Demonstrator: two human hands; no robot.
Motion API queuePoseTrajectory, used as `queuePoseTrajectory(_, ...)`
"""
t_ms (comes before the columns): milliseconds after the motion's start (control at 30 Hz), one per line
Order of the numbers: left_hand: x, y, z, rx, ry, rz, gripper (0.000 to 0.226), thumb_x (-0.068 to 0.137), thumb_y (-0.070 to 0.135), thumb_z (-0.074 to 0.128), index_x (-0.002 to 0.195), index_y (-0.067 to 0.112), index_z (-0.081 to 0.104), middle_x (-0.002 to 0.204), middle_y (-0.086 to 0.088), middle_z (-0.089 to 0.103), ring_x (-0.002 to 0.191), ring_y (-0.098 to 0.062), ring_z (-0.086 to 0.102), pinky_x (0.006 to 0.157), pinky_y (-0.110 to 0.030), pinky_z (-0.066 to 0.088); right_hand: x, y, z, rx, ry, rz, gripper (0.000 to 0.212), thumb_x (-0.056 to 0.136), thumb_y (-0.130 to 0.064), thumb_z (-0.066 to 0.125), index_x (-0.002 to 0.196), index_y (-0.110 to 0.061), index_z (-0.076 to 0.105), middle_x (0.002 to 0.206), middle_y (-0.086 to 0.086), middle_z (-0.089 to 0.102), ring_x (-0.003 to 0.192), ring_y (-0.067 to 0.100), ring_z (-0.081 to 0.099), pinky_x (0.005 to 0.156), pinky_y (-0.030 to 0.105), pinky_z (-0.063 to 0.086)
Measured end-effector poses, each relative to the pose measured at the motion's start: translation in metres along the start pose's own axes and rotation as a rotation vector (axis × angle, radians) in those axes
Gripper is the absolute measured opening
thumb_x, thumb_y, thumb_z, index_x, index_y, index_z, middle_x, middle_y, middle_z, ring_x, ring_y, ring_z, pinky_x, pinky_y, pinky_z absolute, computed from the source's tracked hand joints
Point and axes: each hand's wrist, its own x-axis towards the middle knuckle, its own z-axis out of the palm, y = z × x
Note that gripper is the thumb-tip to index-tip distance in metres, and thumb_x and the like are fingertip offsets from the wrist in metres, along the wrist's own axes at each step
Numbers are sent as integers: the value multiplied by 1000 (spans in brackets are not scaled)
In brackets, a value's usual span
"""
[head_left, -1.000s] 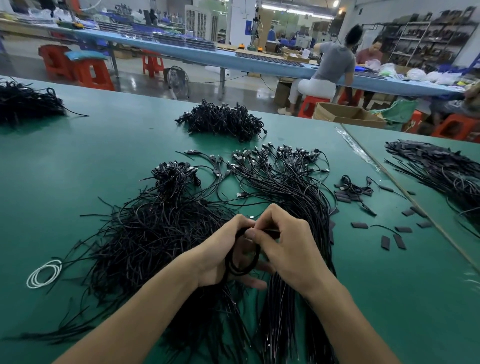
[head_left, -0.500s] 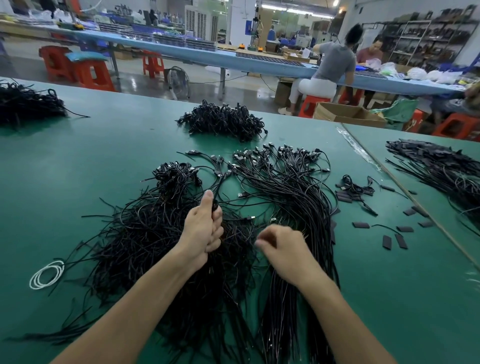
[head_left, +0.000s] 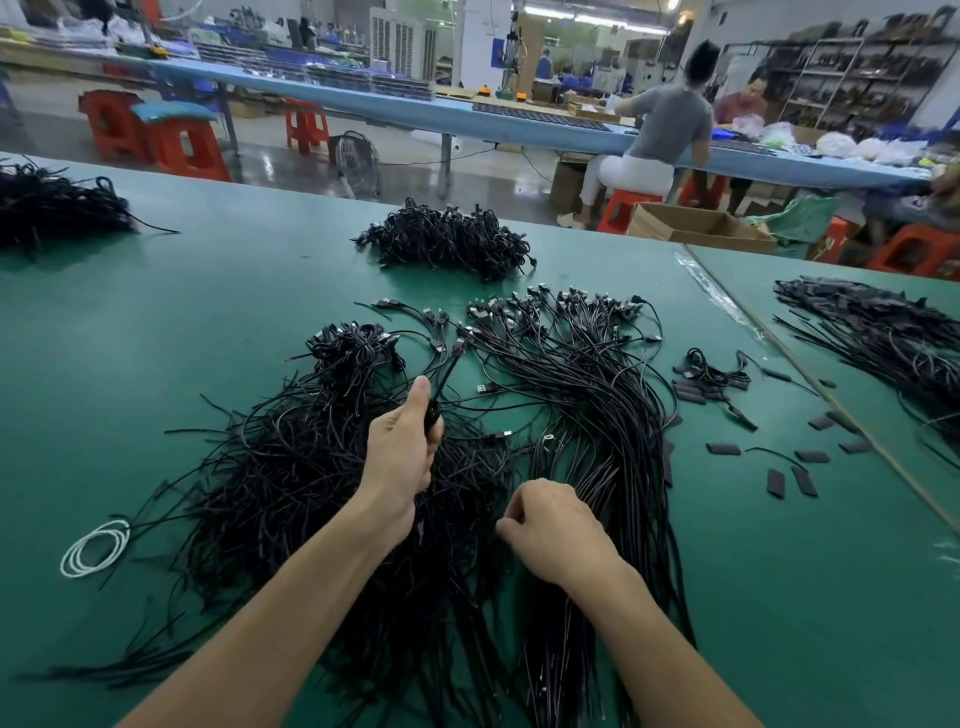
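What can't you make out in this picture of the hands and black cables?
- Head view: whether the right hand pinches a cable; its own back hides the fingertips.
- Head view: most of the black cable gripped by the left hand; palm and fingers cover it.
- Head view: near ends of the straight cables; the bottom edge cuts them off.
- Head view: what the small dark strips are; too small.

On my feed both of the person's arms are bare: the left forearm (head_left: 291, 597) and right forearm (head_left: 639, 623) show uncovered down to the frame's bottom edge. The left hand (head_left: 402, 447) and right hand (head_left: 553, 530) are bare as well, and slender.
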Motion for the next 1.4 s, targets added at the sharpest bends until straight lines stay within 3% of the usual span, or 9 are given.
queuePoseTrajectory(200, -1, 1, 1, 9, 6, 12, 55, 102, 49, 43, 56, 21, 31, 43, 11, 29, 39, -8, 18, 35, -19, 17, -5, 1, 5, -30, 3, -23, 13, 99, -26, 49, 105, -17, 58, 99, -1, 58, 89, 21, 59, 76, 35, 51)
queuePoseTrajectory(300, 0, 0, 1, 8, 5, 14, 58, 103, 48, 42, 51, 23, 32, 46, 8, 26, 40, -9, 16, 36, -20, 15, -6, -2, 5, -34, 61, -9, 20, 99, -34, 53, 112, -19, 56, 105, 1, 59, 90, 23, 59, 75, 34, 48)
queuePoseTrajectory(433, 1, -2, 0, 12, -16, 2, 67, 103, 50, 41, 41, 25, 41, 46, 9, 30, 38, -8, 20, 35, -20, 17, -6, -4, 6, -76, 90, -67, 25, 99, -25, 55, 123, -24, 54, 115, 1, 62, 100, 24, 63, 77, 34, 50)
queuePoseTrajectory(567, 3, -3, 3, -1, -35, -21, 58, 103, 46, 44, 52, 21, 52, 41, 10, 30, 33, -6, 21, 32, -19, 18, -5, -1, 7, -99, 97, -109, 15, 99, -27, 54, 110, -21, 63, 113, 0, 60, 99, 22, 62, 80, 34, 53)
queuePoseTrajectory(733, 5, -3, 4, -35, -74, -25, 49, 106, 41, 38, 69, 13, 54, 40, 9, 31, 31, -6, 20, 31, -17, 17, -5, 2, 9, -91, 97, -149, 10, 100, -28, 50, 103, -20, 56, 104, -4, 48, 91, 18, 54, 73, 30, 44)
queuePoseTrajectory(933, 6, -2, 1, -47, -71, -39, 49, 106, 42, 37, 69, 14, 52, 42, 8, 31, 32, -7, 20, 32, -18, 16, -5, 0, 8, -44, 91, -162, 18, 97, -30, 55, 114, -25, 55, 110, -5, 50, 96, 17, 54, 77, 30, 45)
queuePoseTrajectory(1167, 1, -2, 3, -42, -45, 25, 48, 104, 44, 43, 70, 12, 58, 43, 9, 33, 34, -6, 21, 31, -19, 17, -4, -1, 10, -48, 86, -179, 9, 98, -27, 53, 104, -22, 59, 109, -5, 50, 98, 17, 55, 78, 30, 47)
queuePoseTrajectory(1333, -1, 1, 0, -55, -26, 81, 48, 104, 42, 44, 72, 10, 60, 43, 9, 34, 33, -4, 22, 31, -17, 20, -1, 1, -3, 149, 180, -92, 7, 97, -27, 58, 101, -23, 62, 102, -6, 60, 91, 14, 60, 81, 33, 54)
queuePoseTrajectory(1400, -2, 3, -1, -68, -19, 95, 49, 105, 41, 42, 71, 10, 59, 43, 9, 33, 33, -4, 21, 31, -17, 20, 2, 4, -11, 264, 268, -41, 7, 96, -25, 62, 100, -21, 65, 95, -6, 66, 86, 11, 63, 78, 29, 57)
